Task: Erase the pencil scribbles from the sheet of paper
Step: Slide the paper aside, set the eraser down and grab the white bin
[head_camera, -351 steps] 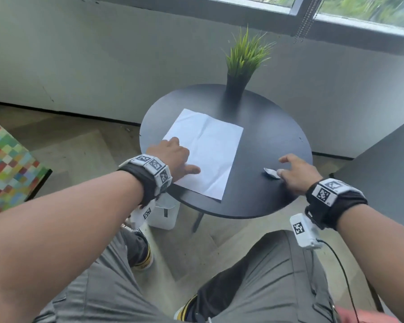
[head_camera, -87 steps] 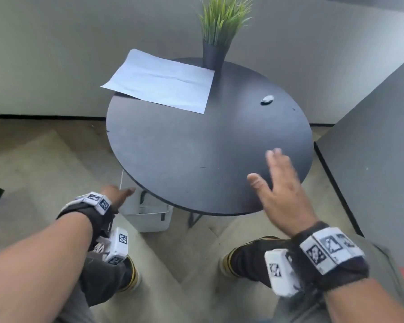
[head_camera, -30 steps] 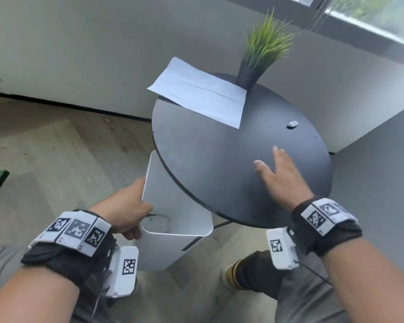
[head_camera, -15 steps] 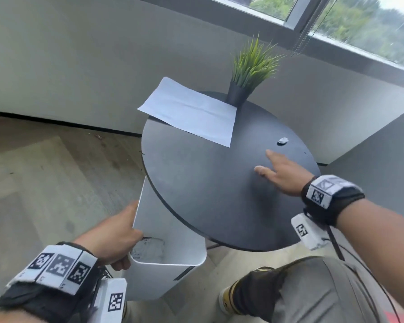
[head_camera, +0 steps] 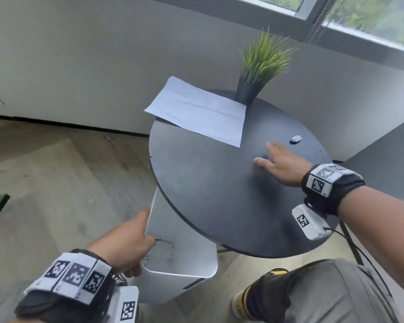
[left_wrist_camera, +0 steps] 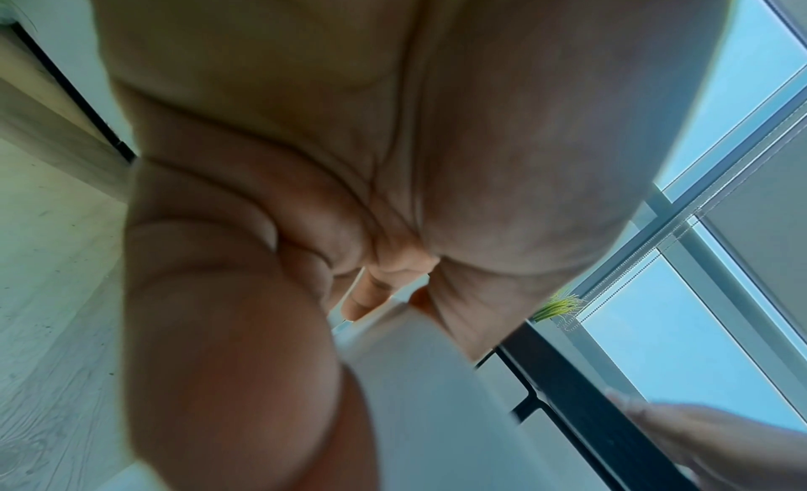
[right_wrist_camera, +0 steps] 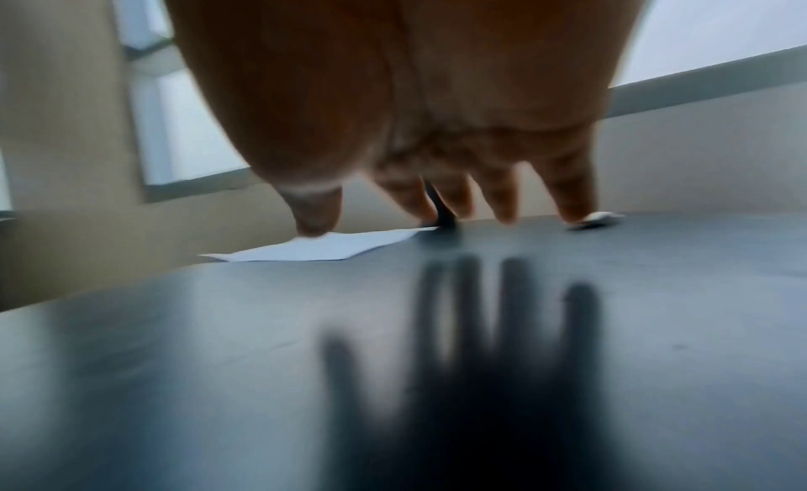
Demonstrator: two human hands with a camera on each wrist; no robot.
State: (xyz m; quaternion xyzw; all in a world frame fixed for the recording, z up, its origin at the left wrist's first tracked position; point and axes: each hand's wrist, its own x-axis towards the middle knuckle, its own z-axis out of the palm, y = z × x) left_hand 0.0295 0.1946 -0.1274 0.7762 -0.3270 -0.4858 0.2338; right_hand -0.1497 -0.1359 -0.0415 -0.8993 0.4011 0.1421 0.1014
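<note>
The white sheet of paper (head_camera: 198,111) lies at the far left of the round black table (head_camera: 210,190), one corner hanging over the rim; no scribbles show on it. A small white eraser (head_camera: 295,138) sits on the table's far right side. My right hand (head_camera: 278,160) hovers flat over the tabletop with straight fingers, just short of the eraser (right_wrist_camera: 596,219); the paper (right_wrist_camera: 323,248) lies beyond my thumb. My left hand (head_camera: 126,245) grips the rim of a white bin (head_camera: 180,252) held beside and below the table's left edge.
A potted grass plant (head_camera: 254,73) stands at the back of the table beside the paper. A grey wall and window run behind. Wooden floor spreads to the left, a dark panel rises on the right, and my knees are under the table's near edge.
My right hand slid across the tabletop toward the far side, closer to the eraser. My left hand still holds the bin by the table's edge.
</note>
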